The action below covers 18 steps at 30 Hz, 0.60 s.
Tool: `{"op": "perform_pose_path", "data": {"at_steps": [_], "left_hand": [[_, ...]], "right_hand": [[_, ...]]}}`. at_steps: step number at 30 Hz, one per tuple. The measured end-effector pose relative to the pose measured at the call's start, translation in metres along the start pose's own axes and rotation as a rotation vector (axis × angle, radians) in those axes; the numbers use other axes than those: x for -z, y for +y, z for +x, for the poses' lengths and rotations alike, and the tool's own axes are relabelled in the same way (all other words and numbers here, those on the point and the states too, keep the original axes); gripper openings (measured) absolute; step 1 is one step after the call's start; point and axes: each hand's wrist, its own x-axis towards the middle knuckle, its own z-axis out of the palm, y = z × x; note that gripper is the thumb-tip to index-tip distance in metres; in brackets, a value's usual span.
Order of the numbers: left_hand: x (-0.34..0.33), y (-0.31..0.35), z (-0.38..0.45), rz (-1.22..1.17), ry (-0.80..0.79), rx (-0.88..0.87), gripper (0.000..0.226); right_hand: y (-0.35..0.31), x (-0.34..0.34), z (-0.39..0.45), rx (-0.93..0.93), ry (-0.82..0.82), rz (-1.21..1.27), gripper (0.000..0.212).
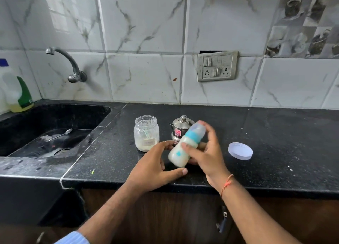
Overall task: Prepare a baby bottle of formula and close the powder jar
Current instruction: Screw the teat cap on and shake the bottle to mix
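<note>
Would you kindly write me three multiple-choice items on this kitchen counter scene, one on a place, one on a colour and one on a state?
1. Where does the white lid lie?
A. On the powder jar
B. On the counter, right of the hands
C. In the sink

2. What colour is the collar of the baby bottle?
A. Red
B. Yellow
C. Light blue

3. How is the powder jar?
A. Open
B. Closed with its lid
C. Lying on its side

Answers:
1 B: the lid rests on the black counter, apart from the jar.
2 C: the ring below the cap is light blue.
3 A: the jar stands upright with a bare mouth.
</note>
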Motion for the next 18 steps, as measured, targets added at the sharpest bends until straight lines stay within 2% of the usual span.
{"op": "perform_pose_path", "data": {"at_steps": [3,4,6,7,10,11,13,14,16,18], "left_hand": [[-0.001,0.0,0.001,-0.006,0.002,0.004,0.099],[-0.002,-0.001,0.0,-0.006,0.009,0.004,0.099],[-0.002,0.0,-0.001,-0.012,0.013,-0.006,0.097],[-0.001,-0.001,0.0,-0.015,0.015,-0.008,0.095],[-0.003,-0.003,0.001,-0.025,0.005,0.005,0.094],[-0.002,-0.002,0.001,-0.022,0.007,0.008,0.094],[-0.002,-0.001,0.001,-0.005,0.014,0.006,0.089],[-0.001,-0.001,0.002,-0.003,0.016,0.007,0.084],[-0.002,-0.002,0.004,-0.055,-0.006,0.029,0.075],[-0.002,-0.002,0.006,-0.084,-0.022,0.065,0.067]], "right_hand": [[-0.005,0.009,0.008,0.066,0.336,0.316,0.068],[-0.006,0.008,0.009,0.05,0.308,0.284,0.067],[-0.004,0.002,0.001,0.012,0.063,0.037,0.068],[-0.001,0.0,0.0,0.021,0.049,-0.001,0.07],[-0.004,0.007,0.007,0.062,0.302,0.264,0.068],[-0.007,0.005,0.008,0.047,0.281,0.254,0.067],[-0.002,-0.002,0.004,0.028,0.066,0.035,0.069],[0.003,-0.005,0.003,0.033,0.042,-0.018,0.072],[0.0,-0.007,0.004,0.033,0.143,0.112,0.072],[-0.003,-0.005,0.005,0.011,0.09,0.157,0.072]]}}
